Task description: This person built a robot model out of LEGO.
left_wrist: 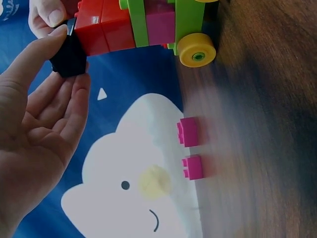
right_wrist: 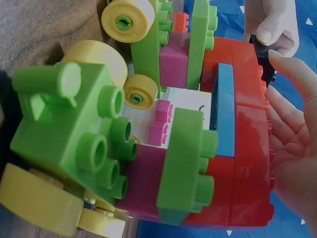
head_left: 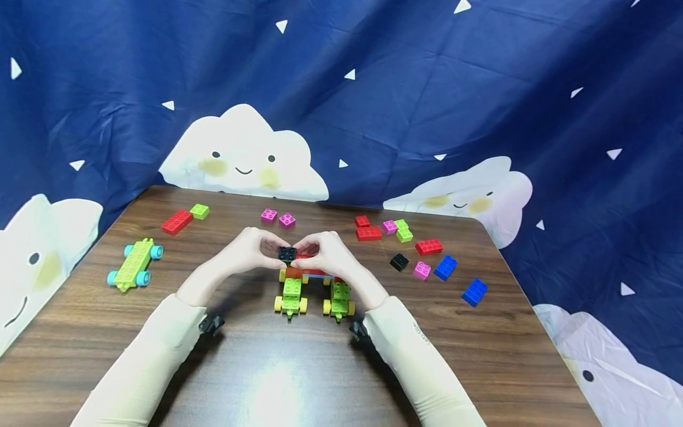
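A black brick [head_left: 287, 254] sits at the upper left end of a brick structure. My left hand [left_wrist: 49, 109] pinches it between thumb and fingers. From the other side my right hand [head_left: 325, 252] holds the same brick with its thumb and fingertips, partly hidden. The structure stands on two lime green wheeled bases [head_left: 291, 296] with yellow wheels [right_wrist: 129, 20]. Pink bricks [right_wrist: 143, 173] and lime green bricks [right_wrist: 181, 163] rise from the bases. Red bricks [right_wrist: 250, 163] and a blue brick [right_wrist: 225, 109] bridge them at the top.
A lime green wheeled base [head_left: 134, 264] with light blue wheels stands at the left. Behind it lie a red brick [head_left: 177, 222] and a green brick [head_left: 200, 212]. Two pink bricks [head_left: 269, 216] are at the back. Several loose bricks, including blue ones [head_left: 475, 292], lie right.
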Demonstrator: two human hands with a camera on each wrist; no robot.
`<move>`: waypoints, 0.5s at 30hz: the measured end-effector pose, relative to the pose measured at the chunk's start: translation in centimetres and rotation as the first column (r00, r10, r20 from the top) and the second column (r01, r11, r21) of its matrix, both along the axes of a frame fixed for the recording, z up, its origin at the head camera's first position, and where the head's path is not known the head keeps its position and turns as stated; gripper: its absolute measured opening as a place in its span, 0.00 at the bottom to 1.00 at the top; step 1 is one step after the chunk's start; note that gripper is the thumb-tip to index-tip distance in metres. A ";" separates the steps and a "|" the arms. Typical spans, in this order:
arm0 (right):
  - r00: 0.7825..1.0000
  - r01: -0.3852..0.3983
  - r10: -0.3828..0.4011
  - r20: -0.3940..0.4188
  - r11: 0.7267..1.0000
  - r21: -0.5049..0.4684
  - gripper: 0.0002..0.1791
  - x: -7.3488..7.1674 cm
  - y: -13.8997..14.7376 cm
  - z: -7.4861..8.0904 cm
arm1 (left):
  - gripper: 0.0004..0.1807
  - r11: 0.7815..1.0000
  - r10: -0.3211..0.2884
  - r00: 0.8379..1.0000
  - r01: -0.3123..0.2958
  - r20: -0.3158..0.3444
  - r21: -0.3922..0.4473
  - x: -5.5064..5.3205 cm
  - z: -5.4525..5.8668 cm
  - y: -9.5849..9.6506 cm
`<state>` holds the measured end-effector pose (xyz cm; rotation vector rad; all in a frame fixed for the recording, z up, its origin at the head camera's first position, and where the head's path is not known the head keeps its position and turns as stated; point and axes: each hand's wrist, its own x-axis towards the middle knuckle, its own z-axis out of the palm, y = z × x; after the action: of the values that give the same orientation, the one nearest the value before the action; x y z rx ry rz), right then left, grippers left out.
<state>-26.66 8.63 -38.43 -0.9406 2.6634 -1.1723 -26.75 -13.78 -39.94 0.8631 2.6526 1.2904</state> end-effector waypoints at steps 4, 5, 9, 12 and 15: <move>1.000 0.009 -0.009 0.002 1.000 0.000 0.16 0.0 0.0 -0.2 | 0.20 1.000 0.003 1.000 -0.003 0.002 -0.003 0.0 0.0 0.0; 1.000 0.011 -0.011 0.005 1.000 0.001 0.16 0.0 0.0 -0.2 | 0.20 1.000 0.005 1.000 -0.005 0.001 -0.005 0.0 0.0 0.0; 1.000 0.018 -0.018 0.021 1.000 0.002 0.16 0.0 0.0 -0.3 | 0.20 1.000 0.005 1.000 -0.005 0.002 -0.014 0.1 0.1 0.1; 1.000 0.015 -0.015 0.027 1.000 -0.002 0.16 0.1 0.1 -0.3 | 0.20 1.000 -0.003 1.000 0.003 -0.006 -0.031 0.1 0.2 0.1; 1.000 0.008 -0.008 0.020 1.000 0.001 0.16 0.2 0.1 -0.3 | 0.20 0.998 -0.012 0.999 0.010 -0.031 -0.059 0.1 0.3 0.0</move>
<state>-26.47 8.71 -38.68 -0.9140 2.6544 -1.1762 -26.66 -13.75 -39.63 0.8955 2.6909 1.1993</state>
